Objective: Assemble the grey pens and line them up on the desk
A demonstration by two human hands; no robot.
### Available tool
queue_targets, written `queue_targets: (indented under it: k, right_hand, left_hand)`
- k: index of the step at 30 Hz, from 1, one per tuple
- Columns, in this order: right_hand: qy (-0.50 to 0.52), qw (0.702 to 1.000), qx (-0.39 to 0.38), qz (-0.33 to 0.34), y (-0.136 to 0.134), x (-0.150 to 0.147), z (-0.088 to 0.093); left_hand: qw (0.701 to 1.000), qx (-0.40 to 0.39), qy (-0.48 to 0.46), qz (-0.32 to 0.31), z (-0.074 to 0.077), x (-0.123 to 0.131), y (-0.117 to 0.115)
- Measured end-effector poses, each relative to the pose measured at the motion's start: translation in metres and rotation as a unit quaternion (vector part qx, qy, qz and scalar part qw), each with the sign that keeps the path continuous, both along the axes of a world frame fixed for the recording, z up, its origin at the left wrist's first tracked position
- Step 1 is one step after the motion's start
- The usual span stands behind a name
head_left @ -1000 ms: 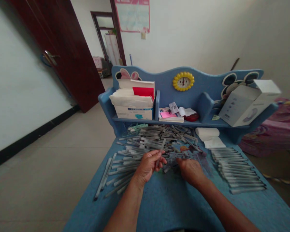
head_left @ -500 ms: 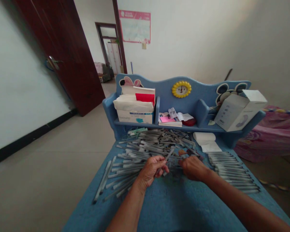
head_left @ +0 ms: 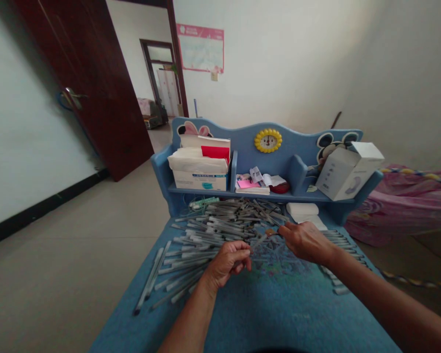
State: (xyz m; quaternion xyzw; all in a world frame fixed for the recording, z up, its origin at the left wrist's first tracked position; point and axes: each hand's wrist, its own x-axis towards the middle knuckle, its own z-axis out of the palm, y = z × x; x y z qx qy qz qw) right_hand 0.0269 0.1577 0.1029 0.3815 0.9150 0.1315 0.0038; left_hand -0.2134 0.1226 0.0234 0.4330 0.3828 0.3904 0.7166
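My left hand is closed, thumb and fingers pinching a translucent grey pen barrel that points up and to the right. Across from it, my right hand is closed too, its fingertips near the barrel's far end. A thin dark piece shows at those fingertips, too small to name. Many similar pen barrels lie in a loose pile left of and behind my left hand. Under my right forearm, a neater row of pens lies on the blue desk, partly covered by the arm.
Behind the pile rises a blue shelf with a mask box, papers and a white carton. A white paper roll lies beneath it. Pink cloth hangs at the right; a dark red door stands left.
My right hand has risen and moved slightly away, right of my left hand. The held barrel has tipped lower toward the right. The whole view has shifted a little.
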Motion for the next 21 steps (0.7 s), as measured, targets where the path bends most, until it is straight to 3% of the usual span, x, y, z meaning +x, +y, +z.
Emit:
queue_targets:
  k: [21]
  right_hand:
    - [-0.080, 0.996, 0.006, 0.033, -0.005, 0.000, 0.013]
  left_hand:
    - [1.000, 0.011, 0.007, -0.022, -0.002, 0.002, -0.001]
